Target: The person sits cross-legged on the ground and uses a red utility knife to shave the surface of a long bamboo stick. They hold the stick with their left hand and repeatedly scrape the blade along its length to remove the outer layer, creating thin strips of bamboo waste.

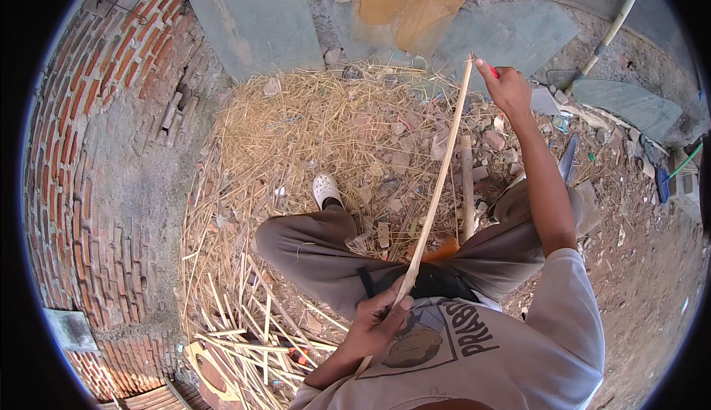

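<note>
A long pale strip (443, 173), apparently bamboo or wood, slants from my waist up to the far right. Near my belly its lower end is gripped in my left hand (378, 322), fingers wrapped round it. At full reach, my right hand (509, 91) is closed on a red-handled tool (490, 71) beside the strip's far tip. The tool's blade is too small to make out, so I cannot tell whether it touches the strip. Thin straw-like shavings (296, 125) cover the ground beyond my feet.
Several cut strips (259, 336) lie in a heap at my lower left. A thicker pole (466, 188) lies between my legs. To the left rises a brick wall (111, 210); grey panels (255, 21) lean at the back. A saw-like blade (568, 160) shows beyond my right knee.
</note>
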Demonstrator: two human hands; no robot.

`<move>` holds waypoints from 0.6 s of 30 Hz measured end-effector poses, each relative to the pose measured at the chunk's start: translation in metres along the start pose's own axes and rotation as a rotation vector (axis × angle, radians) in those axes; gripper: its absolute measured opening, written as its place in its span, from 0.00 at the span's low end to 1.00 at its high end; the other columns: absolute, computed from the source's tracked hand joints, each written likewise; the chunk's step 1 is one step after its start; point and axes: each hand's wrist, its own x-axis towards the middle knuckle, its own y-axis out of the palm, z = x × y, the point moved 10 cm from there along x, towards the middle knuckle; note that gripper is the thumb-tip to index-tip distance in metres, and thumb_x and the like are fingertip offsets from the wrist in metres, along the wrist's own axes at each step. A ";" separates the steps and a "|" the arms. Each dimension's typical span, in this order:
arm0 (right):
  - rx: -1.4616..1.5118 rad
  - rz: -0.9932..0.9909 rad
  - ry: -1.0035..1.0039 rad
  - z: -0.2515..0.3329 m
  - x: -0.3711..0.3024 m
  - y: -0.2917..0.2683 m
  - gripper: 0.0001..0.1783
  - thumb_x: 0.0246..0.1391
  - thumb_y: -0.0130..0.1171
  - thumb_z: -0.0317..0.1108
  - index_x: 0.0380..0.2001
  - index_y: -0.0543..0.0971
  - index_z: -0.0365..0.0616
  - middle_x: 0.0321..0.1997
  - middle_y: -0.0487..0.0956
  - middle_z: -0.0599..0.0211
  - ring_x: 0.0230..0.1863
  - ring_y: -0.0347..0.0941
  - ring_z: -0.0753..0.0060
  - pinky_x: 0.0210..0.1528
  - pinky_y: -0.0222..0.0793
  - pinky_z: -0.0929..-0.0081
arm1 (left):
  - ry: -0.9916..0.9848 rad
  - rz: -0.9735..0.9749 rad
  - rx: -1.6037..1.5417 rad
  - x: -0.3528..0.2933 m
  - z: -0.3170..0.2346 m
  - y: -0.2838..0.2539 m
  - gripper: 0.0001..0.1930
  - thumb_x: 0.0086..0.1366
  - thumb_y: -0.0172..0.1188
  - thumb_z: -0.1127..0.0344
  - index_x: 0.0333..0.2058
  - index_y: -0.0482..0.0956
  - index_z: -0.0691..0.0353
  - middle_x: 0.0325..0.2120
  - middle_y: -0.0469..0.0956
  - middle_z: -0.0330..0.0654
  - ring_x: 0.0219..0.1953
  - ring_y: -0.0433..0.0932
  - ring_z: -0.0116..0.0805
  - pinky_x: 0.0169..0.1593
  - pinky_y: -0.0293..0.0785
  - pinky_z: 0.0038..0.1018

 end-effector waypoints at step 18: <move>0.083 0.129 -0.552 0.115 -0.121 0.009 0.36 0.41 0.63 0.70 0.12 0.77 0.44 0.09 0.70 0.62 0.16 0.73 0.53 0.22 0.67 0.58 | 0.144 -0.117 -0.005 0.017 -0.022 -0.021 0.23 0.75 0.47 0.62 0.65 0.64 0.59 0.16 0.66 0.31 0.14 0.61 0.15 0.18 0.59 0.15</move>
